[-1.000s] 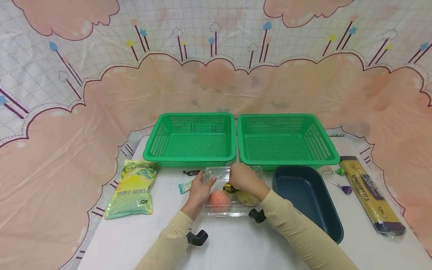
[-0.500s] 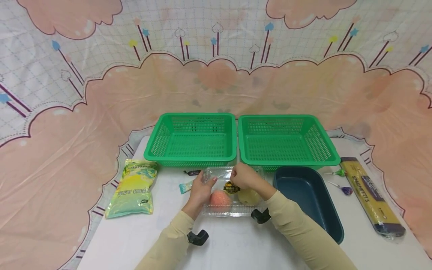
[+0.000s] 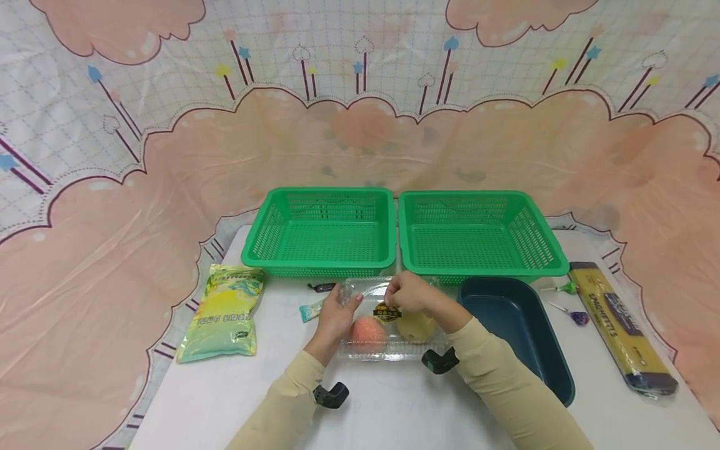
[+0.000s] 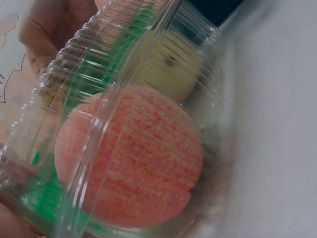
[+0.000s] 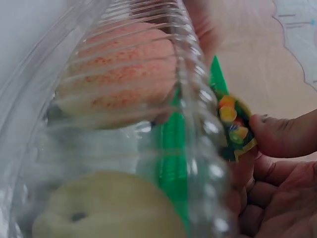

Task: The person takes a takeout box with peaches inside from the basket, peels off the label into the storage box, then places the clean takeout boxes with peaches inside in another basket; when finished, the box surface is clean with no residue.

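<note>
A clear plastic clamshell box [image 3: 382,356] holds a pink peach [image 3: 368,331] on the left and a pale yellow fruit [image 3: 415,328] on the right. My left hand [image 3: 334,317] grips the box's left side, with its thumb over the lid. On the lid is a dark and gold label [image 3: 387,312] with fruit printed on it. My right hand [image 3: 417,297] pinches the edge of this label; in the right wrist view the thumb lies against the label [image 5: 233,126] and the other fingers curl below. In the left wrist view, the peach [image 4: 133,158] fills the middle behind ribbed plastic.
Two green baskets [image 3: 320,272] [image 3: 484,272] stand behind the box. A dark blue basin [image 3: 514,331] is to the right, beyond it two lollipops [image 3: 578,317] and a spaghetti pack [image 3: 621,328]. At left lie a yellow-green bag [image 3: 222,315] and two small wrapped candies [image 3: 310,310].
My right hand has turned and shifted slightly right, and its fingertips now show at the label's upper edge. The left hand keeps its grip on the box.
</note>
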### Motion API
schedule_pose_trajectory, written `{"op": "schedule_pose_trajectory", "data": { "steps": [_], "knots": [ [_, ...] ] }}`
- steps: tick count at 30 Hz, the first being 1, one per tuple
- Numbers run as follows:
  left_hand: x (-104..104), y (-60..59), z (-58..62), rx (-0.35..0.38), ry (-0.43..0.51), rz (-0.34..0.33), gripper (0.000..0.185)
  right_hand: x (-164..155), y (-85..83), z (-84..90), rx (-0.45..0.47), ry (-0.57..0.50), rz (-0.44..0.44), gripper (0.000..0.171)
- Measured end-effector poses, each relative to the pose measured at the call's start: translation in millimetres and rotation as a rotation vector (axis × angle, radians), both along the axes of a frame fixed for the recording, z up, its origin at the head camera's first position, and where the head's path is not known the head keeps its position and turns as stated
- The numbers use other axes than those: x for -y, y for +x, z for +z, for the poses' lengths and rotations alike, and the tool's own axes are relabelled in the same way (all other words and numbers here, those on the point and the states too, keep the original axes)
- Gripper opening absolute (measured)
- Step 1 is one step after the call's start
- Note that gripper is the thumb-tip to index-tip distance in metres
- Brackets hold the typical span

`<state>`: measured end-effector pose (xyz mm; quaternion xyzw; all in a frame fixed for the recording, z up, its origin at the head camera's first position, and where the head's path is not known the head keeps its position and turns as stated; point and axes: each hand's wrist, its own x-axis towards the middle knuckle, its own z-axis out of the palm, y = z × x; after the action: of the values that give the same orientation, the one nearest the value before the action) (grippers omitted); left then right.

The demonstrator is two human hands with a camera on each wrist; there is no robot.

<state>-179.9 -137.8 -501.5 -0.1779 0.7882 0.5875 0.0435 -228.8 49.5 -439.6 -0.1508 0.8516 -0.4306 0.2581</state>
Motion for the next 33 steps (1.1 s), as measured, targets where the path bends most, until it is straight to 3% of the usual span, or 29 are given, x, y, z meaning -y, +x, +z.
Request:
{"op": "schedule_pose_trajectory", "data": {
  "steps": [5, 9, 16, 25, 33],
  "knots": [
    [0, -0.3, 0.7, 0.006, 0.001, 0.0, 0.076, -17, -6.4, 5.1, 0.104, -0.177, 0.03, 0.013],
    [1, 1.4, 2.2, 0.013, 0.011, -0.001, 0.075, -35, -9.7, 9.9, 0.136, -0.295, 0.018, 0.015],
    [1, 1.9, 2.0, 0.014, 0.015, -0.008, 0.075, -71, -11.1, 21.7, 0.067, -0.279, 0.009, 0.012],
    [1, 1.5, 1.3, 0.014, 0.004, -0.007, 0.074, -104, -8.7, 29.3, 0.078, -0.289, -0.024, 0.014],
    [1, 1.4, -0.8, 0.015, -0.004, -0.012, 0.073, -128, -6.6, 25.3, 0.048, -0.258, -0.058, 0.013]
  ]
}}
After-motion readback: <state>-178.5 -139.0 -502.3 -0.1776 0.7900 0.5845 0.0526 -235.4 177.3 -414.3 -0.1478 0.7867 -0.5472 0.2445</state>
